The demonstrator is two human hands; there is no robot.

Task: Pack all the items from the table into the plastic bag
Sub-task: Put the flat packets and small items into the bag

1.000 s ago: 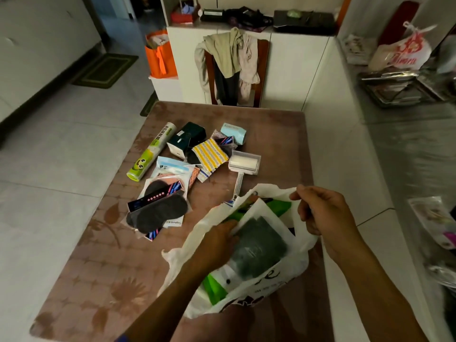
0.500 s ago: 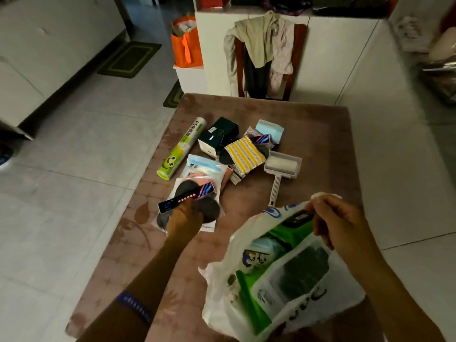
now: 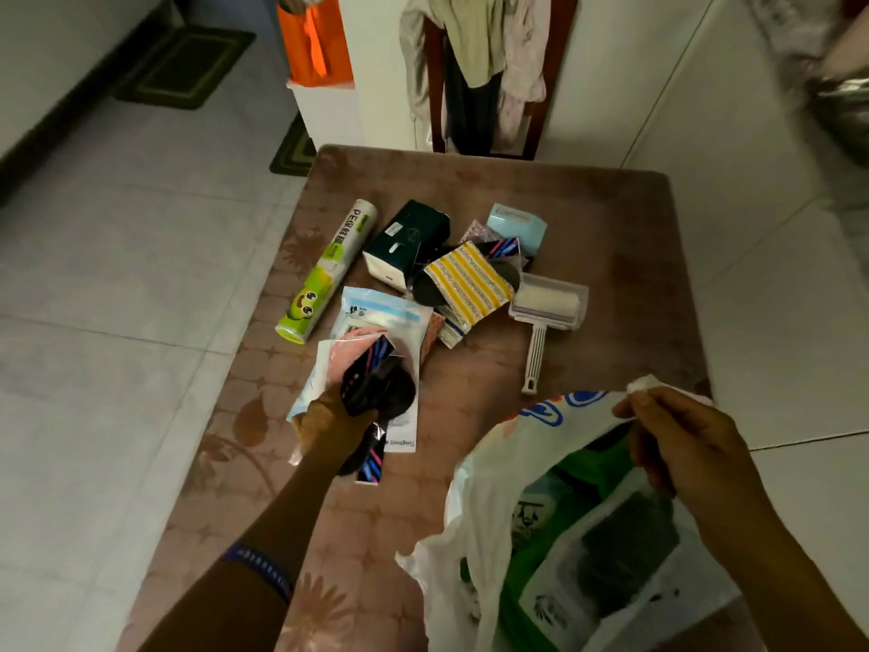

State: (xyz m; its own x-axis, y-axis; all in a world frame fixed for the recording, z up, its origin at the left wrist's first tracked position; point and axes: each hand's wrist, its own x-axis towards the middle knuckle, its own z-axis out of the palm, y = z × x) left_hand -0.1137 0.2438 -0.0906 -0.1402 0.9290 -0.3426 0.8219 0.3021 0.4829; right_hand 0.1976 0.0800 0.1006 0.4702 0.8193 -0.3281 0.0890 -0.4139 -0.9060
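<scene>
Left hand (image 3: 331, 418) near table's (image 3: 611, 218) left edge, fingers curled around dark packet (image 3: 376, 392) atop flat packets. Right hand (image 3: 677, 444) pinches rim of white plastic bag (image 3: 498, 468) at table's near right corner; bag mouth held up, green packages inside. Cling-film roll (image 3: 329, 270), dark green box (image 3: 406, 240), yellow-striped cloth (image 3: 468, 282), lint roller (image 3: 548, 310) mid-table.
</scene>
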